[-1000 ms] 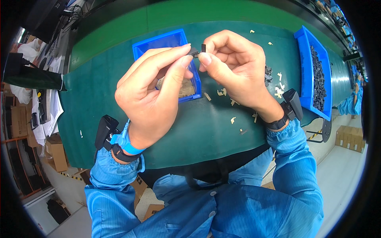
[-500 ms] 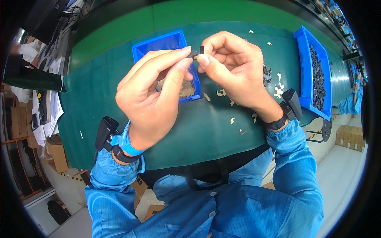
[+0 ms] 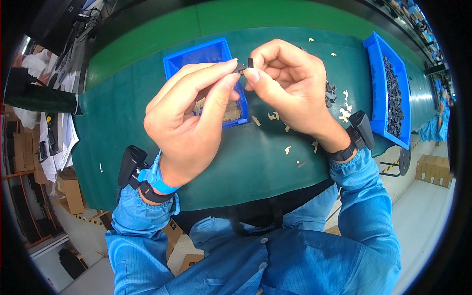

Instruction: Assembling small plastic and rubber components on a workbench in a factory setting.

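A small black piece, with a tan bit showing at its lower end, is held up between my two hands over the green mat. My left hand pinches its left side with thumb and forefinger. The thumb and bent forefinger of my right hand close on its right side. My fingertips cover much of the piece, so its full shape is hidden. Behind my left hand stands a blue bin with pale tan pieces in it, partly covered by that hand.
A second blue bin full of small dark pieces stands at the right. Beside my right wrist lies a pile of dark pieces. Pale scraps are scattered across the green mat. Papers hang at the left edge.
Both hands stay almost in place, still pinching the black piece. The piece has shifted very slightly between the fingertips.
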A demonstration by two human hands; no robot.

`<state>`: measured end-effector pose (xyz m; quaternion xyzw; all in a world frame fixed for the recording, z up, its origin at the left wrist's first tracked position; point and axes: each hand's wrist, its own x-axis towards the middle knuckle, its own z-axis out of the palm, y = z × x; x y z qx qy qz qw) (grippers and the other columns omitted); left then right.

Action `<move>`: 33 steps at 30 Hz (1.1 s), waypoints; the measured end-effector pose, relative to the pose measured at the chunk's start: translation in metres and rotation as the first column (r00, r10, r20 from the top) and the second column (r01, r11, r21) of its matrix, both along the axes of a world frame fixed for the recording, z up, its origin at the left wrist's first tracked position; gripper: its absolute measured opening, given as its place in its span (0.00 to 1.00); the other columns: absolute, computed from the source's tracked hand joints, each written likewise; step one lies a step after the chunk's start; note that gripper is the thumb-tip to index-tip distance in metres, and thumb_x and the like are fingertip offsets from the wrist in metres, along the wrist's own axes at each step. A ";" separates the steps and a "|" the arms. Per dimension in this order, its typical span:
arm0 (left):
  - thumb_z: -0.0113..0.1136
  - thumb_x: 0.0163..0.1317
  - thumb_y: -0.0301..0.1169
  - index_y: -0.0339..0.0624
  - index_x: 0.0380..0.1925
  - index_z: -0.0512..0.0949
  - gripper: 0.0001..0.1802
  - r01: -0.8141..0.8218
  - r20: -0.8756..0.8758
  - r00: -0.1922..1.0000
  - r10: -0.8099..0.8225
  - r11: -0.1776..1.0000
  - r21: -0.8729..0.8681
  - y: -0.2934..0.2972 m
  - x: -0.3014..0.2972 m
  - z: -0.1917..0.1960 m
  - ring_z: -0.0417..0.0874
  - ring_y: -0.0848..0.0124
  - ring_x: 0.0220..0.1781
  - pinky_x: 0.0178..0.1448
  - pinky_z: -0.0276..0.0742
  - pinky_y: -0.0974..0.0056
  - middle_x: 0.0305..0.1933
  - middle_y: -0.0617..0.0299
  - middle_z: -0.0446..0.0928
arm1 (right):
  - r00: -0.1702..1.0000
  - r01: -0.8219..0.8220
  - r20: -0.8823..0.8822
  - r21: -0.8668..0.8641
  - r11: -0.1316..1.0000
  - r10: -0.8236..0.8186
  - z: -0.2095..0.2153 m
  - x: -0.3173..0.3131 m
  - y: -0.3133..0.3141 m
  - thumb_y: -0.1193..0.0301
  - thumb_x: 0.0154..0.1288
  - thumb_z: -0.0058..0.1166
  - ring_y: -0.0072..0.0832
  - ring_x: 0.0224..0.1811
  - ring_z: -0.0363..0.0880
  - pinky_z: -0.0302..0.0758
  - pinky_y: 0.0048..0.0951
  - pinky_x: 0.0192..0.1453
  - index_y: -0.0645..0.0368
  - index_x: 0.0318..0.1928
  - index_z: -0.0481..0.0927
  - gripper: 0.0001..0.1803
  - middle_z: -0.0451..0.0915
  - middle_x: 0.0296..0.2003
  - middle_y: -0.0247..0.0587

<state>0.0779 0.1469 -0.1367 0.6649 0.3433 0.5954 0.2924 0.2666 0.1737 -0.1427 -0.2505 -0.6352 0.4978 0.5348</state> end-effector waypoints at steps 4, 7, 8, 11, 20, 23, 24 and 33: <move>0.61 0.71 0.14 0.26 0.52 0.84 0.12 0.029 0.000 1.000 -0.029 1.000 0.006 -0.001 -0.001 -0.002 0.87 0.71 0.39 0.38 0.80 0.72 0.45 0.51 0.84 | 1.000 0.005 0.021 -0.003 1.000 -0.005 0.002 -0.001 -0.002 0.81 0.74 0.60 0.17 0.39 0.86 0.83 0.19 0.42 0.70 0.44 0.78 0.05 0.84 0.37 0.38; 0.62 0.70 0.14 0.25 0.54 0.82 0.13 0.029 -0.003 1.000 -0.029 1.000 -0.012 -0.002 0.001 -0.001 0.87 0.71 0.40 0.38 0.81 0.72 0.45 0.51 0.84 | 1.000 -0.004 -0.015 -0.018 1.000 0.003 0.002 -0.003 -0.004 0.80 0.74 0.60 0.19 0.39 0.87 0.84 0.19 0.42 0.70 0.44 0.78 0.04 0.85 0.37 0.39; 0.62 0.70 0.14 0.25 0.54 0.82 0.13 0.029 -0.003 1.000 -0.029 1.000 -0.011 -0.002 0.002 -0.001 0.87 0.71 0.40 0.38 0.81 0.72 0.45 0.51 0.84 | 1.000 -0.004 -0.015 -0.017 1.000 0.004 0.002 -0.003 -0.004 0.80 0.74 0.60 0.19 0.39 0.87 0.84 0.19 0.42 0.70 0.44 0.78 0.04 0.85 0.37 0.39; 0.63 0.70 0.15 0.24 0.55 0.80 0.14 0.056 0.043 0.998 -0.054 0.997 -0.057 -0.003 0.002 -0.001 0.87 0.72 0.40 0.38 0.81 0.72 0.43 0.52 0.85 | 1.000 -0.018 -0.006 0.012 1.000 0.018 0.002 -0.001 -0.003 0.81 0.74 0.59 0.20 0.39 0.87 0.84 0.20 0.42 0.70 0.44 0.78 0.04 0.85 0.36 0.40; 0.60 0.72 0.17 0.26 0.53 0.78 0.11 0.242 0.270 0.946 -0.179 0.945 -0.222 -0.003 0.000 0.006 0.86 0.72 0.32 0.32 0.79 0.72 0.35 0.53 0.84 | 0.981 -0.180 -0.081 -0.060 0.982 0.175 0.012 0.005 -0.006 0.80 0.77 0.58 0.20 0.39 0.87 0.84 0.22 0.43 0.70 0.46 0.79 0.04 0.86 0.36 0.42; 0.60 0.72 0.18 0.27 0.53 0.78 0.11 0.244 0.279 0.945 -0.172 0.938 -0.248 -0.002 -0.001 0.007 0.86 0.72 0.30 0.30 0.77 0.72 0.33 0.54 0.84 | 0.974 -0.214 -0.096 -0.070 0.974 0.207 0.012 0.006 -0.005 0.80 0.77 0.58 0.21 0.40 0.86 0.83 0.22 0.43 0.71 0.47 0.79 0.05 0.86 0.37 0.42; 0.60 0.72 0.18 0.27 0.53 0.78 0.11 0.255 0.283 0.942 -0.182 0.935 -0.246 -0.002 -0.002 0.007 0.86 0.72 0.30 0.30 0.77 0.72 0.33 0.54 0.84 | 0.970 -0.221 -0.119 -0.075 0.972 0.211 0.011 0.004 -0.005 0.80 0.77 0.58 0.20 0.39 0.86 0.83 0.21 0.43 0.71 0.47 0.79 0.05 0.86 0.36 0.41; 0.60 0.72 0.20 0.27 0.52 0.79 0.11 0.242 0.284 0.945 -0.163 0.932 -0.269 -0.003 -0.003 0.008 0.86 0.71 0.29 0.28 0.75 0.71 0.34 0.53 0.84 | 0.998 -0.026 0.063 0.079 0.997 0.021 0.003 0.006 0.001 0.78 0.74 0.63 0.14 0.36 0.84 0.81 0.18 0.40 0.70 0.44 0.83 0.05 0.86 0.34 0.37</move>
